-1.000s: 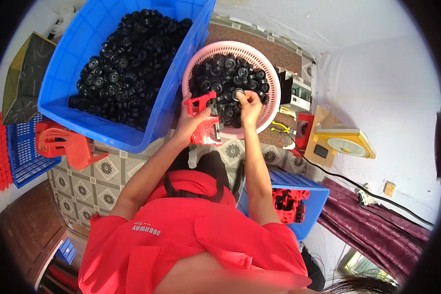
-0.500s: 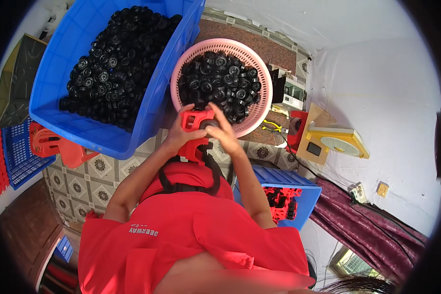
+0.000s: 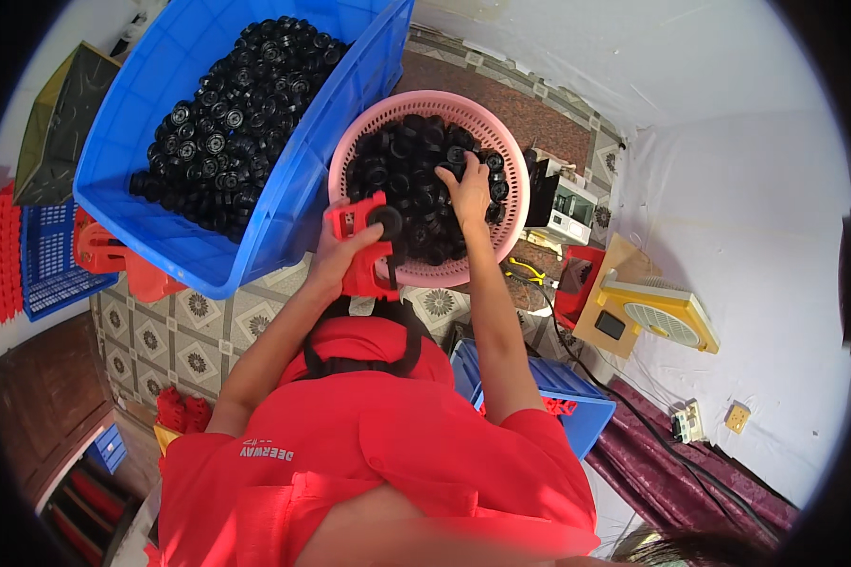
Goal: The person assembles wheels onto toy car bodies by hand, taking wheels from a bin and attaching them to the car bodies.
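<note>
My left hand is closed around a red plastic toy vehicle frame, held upright at the near left rim of the pink basket. A black wheel sits on the frame's right side, and my left thumb presses against it. Inside the basket, my right hand lies over a heap of black toy wheels. Its thumb and forefinger are apart, with the tips among the wheels at the right of the heap. The other fingertips are partly hidden.
A large blue bin of black wheels stands left of the basket. At right are yellow-handled pliers, a yellow fan and a cable. A blue crate with red parts stands by my right elbow. A red chair is at left.
My right hand has left the red frame and moved up and right into the basket of wheels. My left hand keeps the frame, shifted slightly left. The view has shifted a little.
</note>
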A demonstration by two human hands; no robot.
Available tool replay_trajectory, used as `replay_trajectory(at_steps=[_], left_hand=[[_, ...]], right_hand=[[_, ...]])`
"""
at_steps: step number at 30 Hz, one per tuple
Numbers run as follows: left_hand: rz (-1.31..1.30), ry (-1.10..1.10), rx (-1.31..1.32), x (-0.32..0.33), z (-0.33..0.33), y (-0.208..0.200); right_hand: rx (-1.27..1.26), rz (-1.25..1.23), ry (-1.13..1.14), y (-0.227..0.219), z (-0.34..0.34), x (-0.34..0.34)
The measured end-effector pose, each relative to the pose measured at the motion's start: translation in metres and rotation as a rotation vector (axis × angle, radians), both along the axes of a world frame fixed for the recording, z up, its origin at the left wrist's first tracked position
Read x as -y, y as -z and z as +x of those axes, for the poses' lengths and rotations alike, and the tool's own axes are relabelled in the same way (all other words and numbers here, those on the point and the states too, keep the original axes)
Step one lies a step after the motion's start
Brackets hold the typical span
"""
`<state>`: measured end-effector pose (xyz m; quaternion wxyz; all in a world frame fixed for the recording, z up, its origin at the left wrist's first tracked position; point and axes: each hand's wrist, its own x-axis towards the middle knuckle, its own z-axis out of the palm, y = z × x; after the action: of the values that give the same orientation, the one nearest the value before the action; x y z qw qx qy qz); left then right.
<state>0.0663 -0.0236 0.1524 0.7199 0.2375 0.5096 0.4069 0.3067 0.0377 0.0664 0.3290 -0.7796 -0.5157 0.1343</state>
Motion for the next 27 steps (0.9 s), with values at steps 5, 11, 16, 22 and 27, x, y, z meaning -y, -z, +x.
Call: replay_trajectory(at_steps=[5, 11, 16, 22, 27], left_hand=[[0.041, -0.094, 0.082, -0.031, 0.016, 0.001], [0.124, -0.094, -0.020, -0.049, 0.026, 0.016], [0.196, 0.066, -0.173, -0.045, 0.035, 0.007], [0.072, 0.263, -0.091, -0.039, 0.019, -0.005], [0.244, 0.463, -0.175, -0.001, 0.001, -0.038]], right_hand=[[-0.157, -0.052, -0.042, 0.019, 0.040, 0.001], [-1.046, -0.052, -0.294, -0.095, -0.011, 0.062], [-0.994, -0.216, -0.315, -0.076, -0.034, 0.092], [-1.373, -0.255, -0.220, -0.072, -0.046, 0.109], [-1.478, -0.223, -0.390, -0.074, -0.056, 0.122]])
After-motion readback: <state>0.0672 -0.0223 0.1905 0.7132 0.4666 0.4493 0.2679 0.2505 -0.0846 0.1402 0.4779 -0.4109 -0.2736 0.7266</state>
